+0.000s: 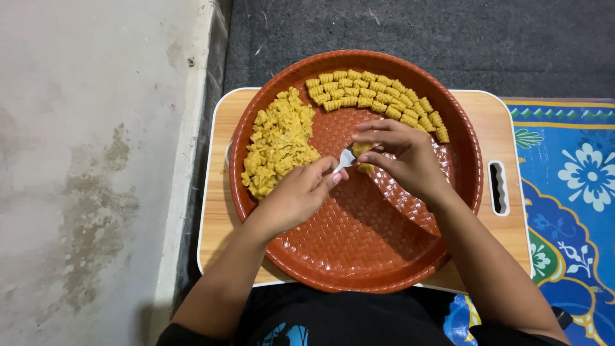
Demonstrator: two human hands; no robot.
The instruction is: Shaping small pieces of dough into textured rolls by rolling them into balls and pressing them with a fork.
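A round brown woven-pattern tray (359, 250) rests on a small wooden table. My left hand (301, 195) grips a small white fork (346, 158) near the tray's middle. My right hand (403, 154) presses a small yellow dough piece (362, 151) against the fork's tines with fingertips. A heap of rough yellow dough bits (278, 144) lies at the tray's left. Several ridged, rolled dough pieces (375, 96) sit in curved rows along the far rim.
The light wooden table (496, 138) has a slot handle (498, 187) on its right side. A blue floral mat (570, 192) lies to the right, a dark grey carpet (448, 32) beyond, and a pale concrete floor (96, 160) to the left.
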